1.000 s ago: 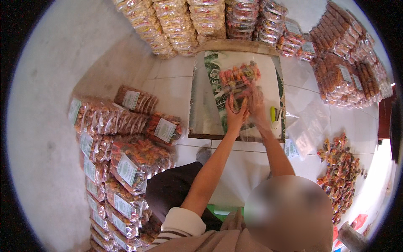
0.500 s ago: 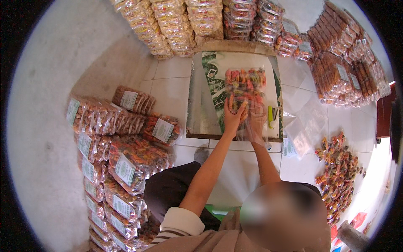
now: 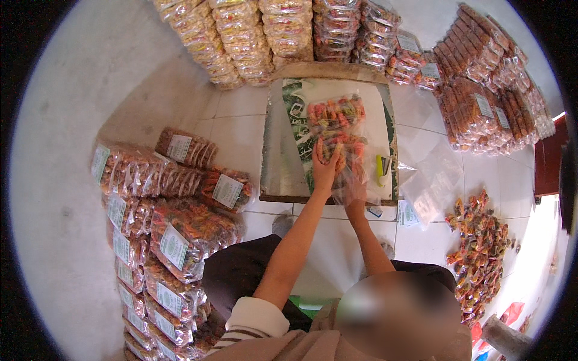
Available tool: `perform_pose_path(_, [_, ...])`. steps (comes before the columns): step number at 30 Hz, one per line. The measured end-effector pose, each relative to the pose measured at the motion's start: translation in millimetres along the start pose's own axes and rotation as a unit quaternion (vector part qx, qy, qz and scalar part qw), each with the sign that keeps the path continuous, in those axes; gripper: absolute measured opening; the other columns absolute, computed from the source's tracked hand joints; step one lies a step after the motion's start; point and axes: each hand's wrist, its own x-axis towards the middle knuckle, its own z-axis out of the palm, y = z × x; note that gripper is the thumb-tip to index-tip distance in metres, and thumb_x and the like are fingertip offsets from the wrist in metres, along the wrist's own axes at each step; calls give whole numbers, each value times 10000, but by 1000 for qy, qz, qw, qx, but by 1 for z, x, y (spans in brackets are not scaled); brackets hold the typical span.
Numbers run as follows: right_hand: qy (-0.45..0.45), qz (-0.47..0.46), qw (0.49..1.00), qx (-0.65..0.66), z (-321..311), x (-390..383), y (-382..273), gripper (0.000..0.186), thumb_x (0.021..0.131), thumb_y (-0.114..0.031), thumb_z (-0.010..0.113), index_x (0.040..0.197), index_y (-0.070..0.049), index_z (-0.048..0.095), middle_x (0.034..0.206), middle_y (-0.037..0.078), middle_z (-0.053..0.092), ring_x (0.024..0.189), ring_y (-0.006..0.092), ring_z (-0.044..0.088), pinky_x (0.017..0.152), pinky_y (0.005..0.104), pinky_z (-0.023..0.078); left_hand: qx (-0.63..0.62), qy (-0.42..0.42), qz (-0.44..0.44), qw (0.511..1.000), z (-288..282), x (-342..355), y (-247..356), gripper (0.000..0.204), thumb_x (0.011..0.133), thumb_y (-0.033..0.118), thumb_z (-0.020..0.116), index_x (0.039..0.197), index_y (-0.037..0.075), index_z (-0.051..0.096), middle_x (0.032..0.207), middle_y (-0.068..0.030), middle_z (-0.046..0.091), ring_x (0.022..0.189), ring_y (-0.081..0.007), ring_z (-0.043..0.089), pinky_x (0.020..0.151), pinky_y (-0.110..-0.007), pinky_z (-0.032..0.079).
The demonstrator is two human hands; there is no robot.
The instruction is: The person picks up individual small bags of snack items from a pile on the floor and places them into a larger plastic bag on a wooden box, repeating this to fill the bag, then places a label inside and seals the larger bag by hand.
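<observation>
A clear plastic bag (image 3: pixel 336 112), partly filled with red, orange and green twisted snack pieces, lies on a low table (image 3: pixel 272 174). My left hand (image 3: pixel 326 168) is closed round some snack pieces (image 3: pixel 341 159) at the near end of the bag, its thumb and fingers curved over them. Beside it, my right hand (image 3: pixel 355 189) lies under the loose clear plastic, against the right side of the snacks. Plastic and snacks hide its fingers. A yellow-green stapler (image 3: pixel 383 169) rests on the table to the right of my hands.
Labelled snack packs (image 3: pixel 174 240) are piled at the left. Tall stacks of bagged snacks (image 3: pixel 286 30) stand behind the table, and brown packs (image 3: pixel 475 111) at the far right. Empty clear bags (image 3: pixel 428 186) and a heap of loose snacks (image 3: pixel 481 253) lie on the tiled floor at the right.
The whole scene has shifted slightly left in the picture as the view moved. Both hands stay at the near end of the bag, with little change against the table.
</observation>
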Motion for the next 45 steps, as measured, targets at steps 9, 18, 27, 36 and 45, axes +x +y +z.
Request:
perform_pose_path(9, [-46, -19, 997, -53, -8, 20, -7, 496, 785, -20, 503, 1269, -41, 392, 1296, 168, 386, 1191, 350, 323, 1003, 395, 273, 429, 19, 19, 903, 11, -12, 17, 839, 773, 479, 579, 1357, 8, 202, 1246, -252, 310, 1059, -371, 456, 869, -386, 398])
perform_pose_path(18, [-52, -8, 998, -22, 0, 13, -17, 539, 755, 24, 510, 1275, -31, 382, 1224, 206, 414, 1102, 361, 411, 960, 419, 319, 381, 48, 71, 921, 5, -18, 13, 791, 797, 405, 569, 1390, 229, 76, 1131, -277, 305, 812, -428, 527, 729, -465, 453])
perform_pose_path(27, [65, -8, 975, -214, -15, 17, -15, 625, 720, 19, 538, 1309, -45, 338, 1274, 206, 366, 1153, 369, 368, 969, 450, 296, 394, 38, 51, 917, 2, -15, 20, 757, 795, 350, 575, 1380, 206, 117, 1143, -294, 318, 871, -434, 516, 772, -461, 440])
perform_pose_path(36, [-38, -9, 985, -170, -6, 10, -22, 504, 768, -3, 503, 1253, -2, 366, 1180, 239, 430, 1112, 373, 390, 920, 443, 345, 390, 61, 161, 905, -2, -13, 11, 732, 808, 388, 564, 1331, 1, 229, 1187, -259, 325, 1104, -401, 361, 908, -457, 338])
perform_pose_path(45, [-83, 43, 996, 2, 8, 22, -6, 517, 753, -34, 529, 1246, 1, 376, 1117, 212, 462, 1053, 360, 411, 868, 430, 352, 418, 55, 134, 897, 10, -13, 12, 761, 762, 364, 626, 1344, 73, 231, 1176, -242, 317, 1087, -384, 376, 921, -457, 331])
